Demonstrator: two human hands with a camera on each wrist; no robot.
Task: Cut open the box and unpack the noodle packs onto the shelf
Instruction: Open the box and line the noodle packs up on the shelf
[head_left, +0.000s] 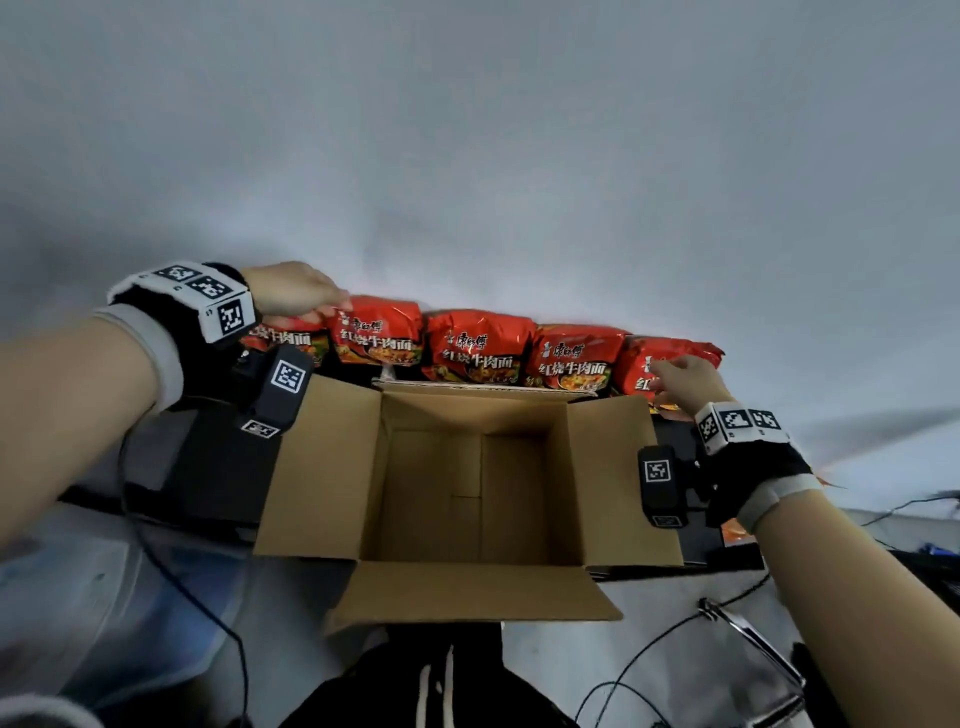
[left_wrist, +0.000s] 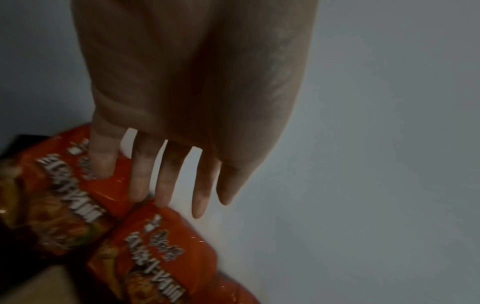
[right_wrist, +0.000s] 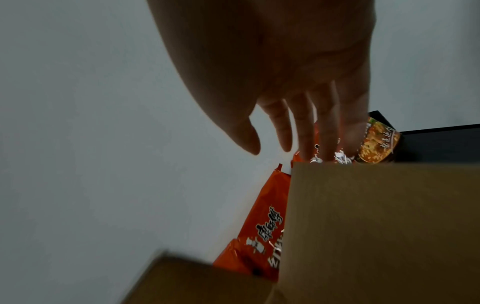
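The brown cardboard box (head_left: 322, 467) stands open on the black shelf (head_left: 218, 467), flaps spread, with nothing inside. Behind it several red noodle packs (head_left: 480, 348) stand in a row against the white wall. My left hand (head_left: 296, 293) rests its straight fingers (left_wrist: 139, 181) on top of the leftmost pack (left_wrist: 64, 195), beside a second pack (left_wrist: 161, 257). My right hand (head_left: 685, 382) touches the rightmost pack (head_left: 639, 364) with straight fingers (right_wrist: 327, 133). That pack (right_wrist: 374, 144) shows just behind the box flap (right_wrist: 376, 226). Neither hand grips anything.
The white wall (head_left: 467, 156) rises directly behind the packs. Black cables (head_left: 208, 597) trail over the grey floor on both sides. A metal frame (head_left: 753, 639) sits at the lower right. Something orange (head_left: 737, 535) shows under my right wrist.
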